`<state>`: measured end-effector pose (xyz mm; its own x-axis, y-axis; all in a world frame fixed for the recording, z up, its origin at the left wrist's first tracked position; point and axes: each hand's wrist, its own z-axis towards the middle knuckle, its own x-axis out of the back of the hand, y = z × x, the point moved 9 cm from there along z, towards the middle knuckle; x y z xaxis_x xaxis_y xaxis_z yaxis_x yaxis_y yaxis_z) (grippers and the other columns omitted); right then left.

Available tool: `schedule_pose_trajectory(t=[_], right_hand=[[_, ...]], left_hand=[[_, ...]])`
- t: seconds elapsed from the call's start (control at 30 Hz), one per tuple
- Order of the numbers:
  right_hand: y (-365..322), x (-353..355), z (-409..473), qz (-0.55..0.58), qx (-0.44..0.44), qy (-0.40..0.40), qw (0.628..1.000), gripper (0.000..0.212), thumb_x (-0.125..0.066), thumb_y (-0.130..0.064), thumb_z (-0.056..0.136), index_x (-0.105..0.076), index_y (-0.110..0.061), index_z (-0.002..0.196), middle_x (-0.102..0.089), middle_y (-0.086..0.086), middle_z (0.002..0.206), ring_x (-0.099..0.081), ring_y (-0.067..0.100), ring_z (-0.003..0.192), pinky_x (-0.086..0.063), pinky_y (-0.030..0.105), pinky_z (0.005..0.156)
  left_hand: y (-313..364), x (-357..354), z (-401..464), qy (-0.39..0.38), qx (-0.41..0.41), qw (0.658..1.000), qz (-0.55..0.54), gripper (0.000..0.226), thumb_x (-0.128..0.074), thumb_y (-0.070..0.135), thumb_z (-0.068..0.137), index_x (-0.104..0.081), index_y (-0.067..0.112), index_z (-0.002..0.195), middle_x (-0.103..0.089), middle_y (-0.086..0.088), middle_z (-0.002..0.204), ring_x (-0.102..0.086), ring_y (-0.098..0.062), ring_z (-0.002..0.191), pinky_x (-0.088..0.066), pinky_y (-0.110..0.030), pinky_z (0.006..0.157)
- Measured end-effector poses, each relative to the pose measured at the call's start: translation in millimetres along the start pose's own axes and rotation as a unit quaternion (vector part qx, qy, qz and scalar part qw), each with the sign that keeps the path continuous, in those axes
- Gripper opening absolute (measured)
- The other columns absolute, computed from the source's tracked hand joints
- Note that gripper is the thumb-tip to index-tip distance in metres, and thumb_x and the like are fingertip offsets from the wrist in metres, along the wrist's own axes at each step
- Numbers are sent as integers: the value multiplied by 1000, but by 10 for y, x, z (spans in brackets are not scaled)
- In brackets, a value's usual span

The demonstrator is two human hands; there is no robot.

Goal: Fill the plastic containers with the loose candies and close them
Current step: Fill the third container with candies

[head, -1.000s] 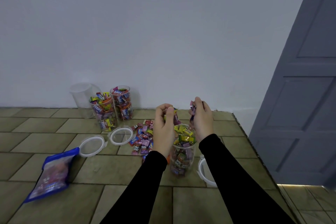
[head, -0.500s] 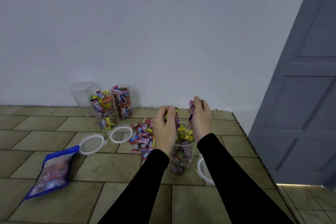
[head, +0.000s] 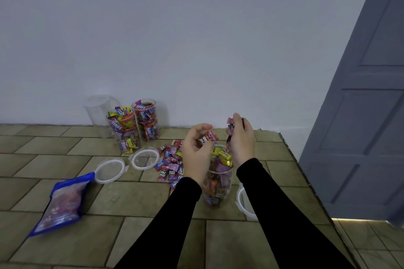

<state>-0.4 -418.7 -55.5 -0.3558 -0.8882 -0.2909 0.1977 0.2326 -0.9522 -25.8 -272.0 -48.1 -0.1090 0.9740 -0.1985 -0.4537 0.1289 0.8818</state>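
Two hands over one open clear container (head: 217, 183) on the tiled desk (head: 135, 194), head view only. Left hand (head: 196, 150): grip curled around wrapped candies, pinching one at the fingertips above the container mouth. Right hand (head: 240, 137): grip pinching a few purple-wrapped candies, raised just above the rim. Container is heaped with candies past its rim. Loose candy pile (head: 169, 164) lies just left of it, touching the desk. Two filled, lidless containers (head: 135, 126) stand by the wall, an empty one (head: 98, 113) beside them. Two white-rimmed lids (head: 127, 162) lie flat left of the pile; a third lid (head: 243, 203) sits right of the container, partly hidden by the sleeve. Blue candy bag (head: 62, 204) lies far left.
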Motion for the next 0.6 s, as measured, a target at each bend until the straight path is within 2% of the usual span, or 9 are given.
schedule_pose_trajectory(t=[0.1,0.17,0.3,0.4,0.5,0.6], right_hand=[[-6,-2,-2,5,-1,-3,1000,32,-46,-32,97,-54,-16,71,-37,-1,61,-29,11,44,-24,26,45],[-16,-4,-8,11,1,-3,1000,31,-47,-31,96,-54,-16,70,-38,-1,60,-30,11,45,-25,26,46],[-11,-13,0,16,3,-5,1000,31,-49,-30,96,-52,-15,69,-39,-2,59,-30,8,42,-25,21,42],[-21,-26,-6,20,10,-16,1000,25,-54,-26,95,-51,-14,74,-48,-7,61,-35,4,44,-29,19,45],[-62,-59,-39,35,23,-39,998,19,-57,-19,95,-49,-14,78,-52,-4,62,-40,6,47,-33,20,46],[-87,-77,-58,60,27,-57,996,17,-58,-12,94,-49,-15,80,-46,-8,58,-42,4,49,-36,20,47]], left_hand=[[8,-30,-19,-15,2,1000,-26,27,-53,2,74,-61,-2,99,-72,-6,79,-66,-16,77,-52,-27,66],[-7,-29,-15,-14,11,998,-54,27,-53,5,76,-61,-6,99,-73,-12,80,-69,-22,80,-54,-32,71],[-141,23,-40,9,26,998,-62,25,-52,10,88,-62,-10,98,-72,-18,91,-69,-23,91,-50,-23,77],[-449,39,-72,-4,113,992,-53,42,-38,31,99,-66,0,102,-73,-10,99,-67,-23,97,-48,-29,82],[-599,-37,-97,-39,221,969,-101,69,-19,49,101,-68,1,99,-73,-14,91,-67,-28,84,-53,-29,74],[-614,-102,-134,-82,238,963,-96,84,-9,58,97,-69,0,96,-73,-17,89,-70,-25,80,-55,-24,69]])
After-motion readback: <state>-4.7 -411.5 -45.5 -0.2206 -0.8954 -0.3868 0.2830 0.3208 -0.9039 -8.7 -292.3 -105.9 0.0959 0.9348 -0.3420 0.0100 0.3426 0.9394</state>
